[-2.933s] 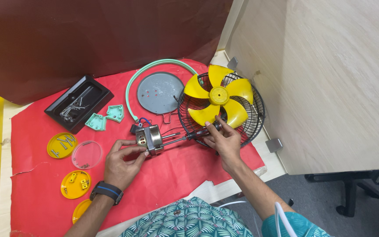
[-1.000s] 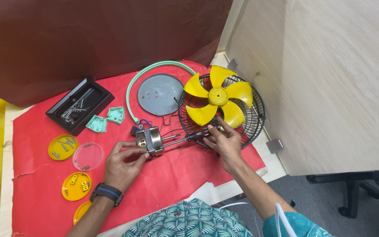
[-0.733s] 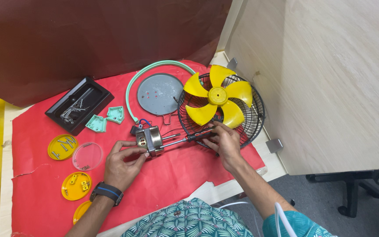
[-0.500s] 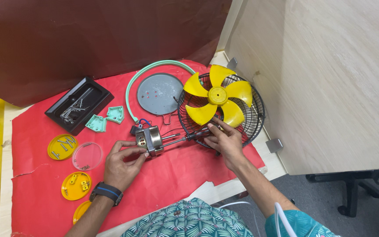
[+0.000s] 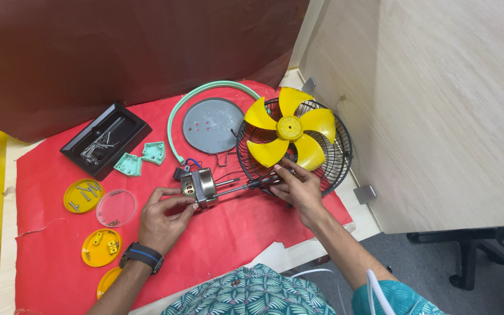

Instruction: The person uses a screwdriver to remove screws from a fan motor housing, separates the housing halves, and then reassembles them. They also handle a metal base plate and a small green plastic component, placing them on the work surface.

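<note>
My left hand (image 5: 164, 217) grips the small fan motor (image 5: 199, 186) near the middle of the red mat (image 5: 53, 268), fingers curled around its metal body. My right hand (image 5: 300, 189) is closed on the screwdriver (image 5: 251, 185), its tip at the motor's face. I judge I'm working 1 screw; next I'd need steady turning with the motor braced flat.

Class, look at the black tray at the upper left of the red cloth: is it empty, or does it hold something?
Not empty: the black tray holds small metal parts, bunched together.
</note>
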